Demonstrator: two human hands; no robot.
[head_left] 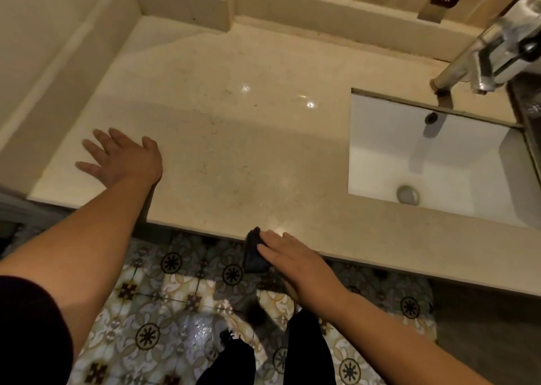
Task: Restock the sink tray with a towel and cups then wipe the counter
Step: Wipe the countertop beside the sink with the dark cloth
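A beige stone counter [234, 127] fills the middle of the head view. My left hand [123, 159] lies flat on its left part, palm down, fingers spread, holding nothing. At the counter's front edge my right hand [289, 258] presses a small dark cloth [254, 251] against the edge; the cloth hangs partly over the front. No towel, cups or tray are in view.
A white rectangular sink [380, 165] with a metal drain is set into the counter at the right. A chrome faucet [497, 48] stands behind it. A raised stone ledge [181, 4] runs along the back and left. Patterned floor tiles [164, 320] lie below.
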